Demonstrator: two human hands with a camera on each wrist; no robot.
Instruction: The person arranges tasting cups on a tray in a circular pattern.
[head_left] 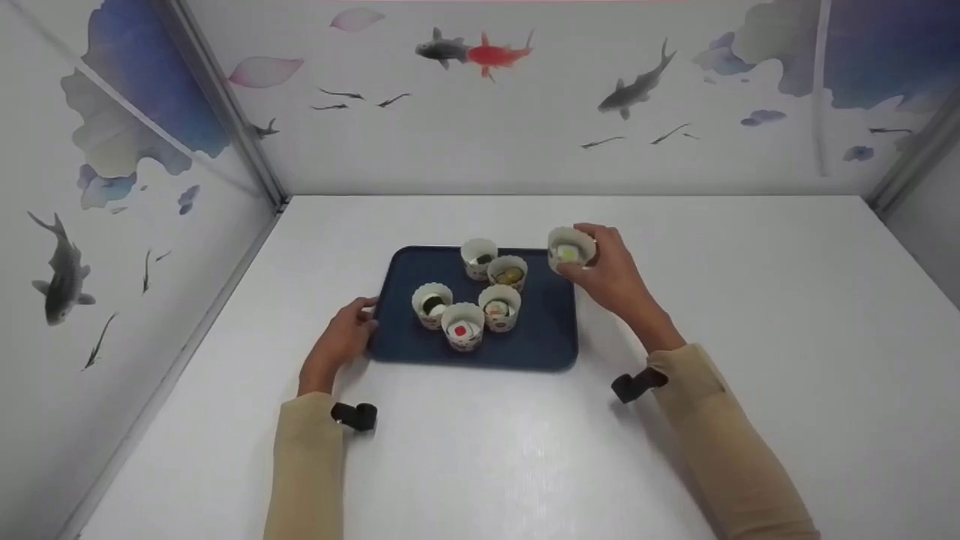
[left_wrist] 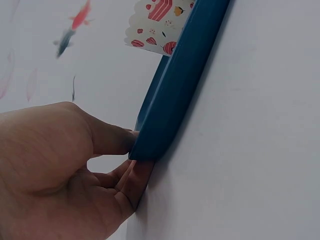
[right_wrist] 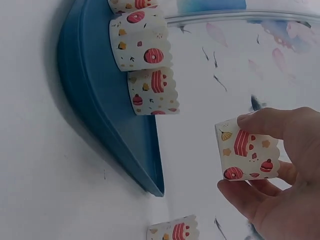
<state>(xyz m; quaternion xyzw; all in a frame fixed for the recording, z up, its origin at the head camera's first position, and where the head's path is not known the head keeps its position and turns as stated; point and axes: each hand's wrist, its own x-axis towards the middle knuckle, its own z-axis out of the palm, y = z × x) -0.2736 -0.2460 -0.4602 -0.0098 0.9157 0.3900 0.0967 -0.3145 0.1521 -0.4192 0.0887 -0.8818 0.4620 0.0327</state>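
My right hand (head_left: 615,274) holds a white paper baking cup (head_left: 557,255) above the right edge of a dark blue tray (head_left: 544,330). Thumb and fingers are on opposite sides of this cup, printed with cakes and doughnuts in the right wrist view; a small white and pale-green piece lies inside. My left hand (head_left: 345,334) grips the tray's left edge, thumb at the rim and fingers underneath in the left wrist view. Several similar cups stand on the tray, among them a cup (head_left: 463,330) with a white and red piece and a cup (head_left: 432,306) with a black-and-white piece.
A white table (head_left: 465,450) lies under the tray, with walls printed with fish (head_left: 499,55) behind and at the left. Another printed cup (right_wrist: 173,231) shows at the lower edge of the right wrist view, apart from the tray there.
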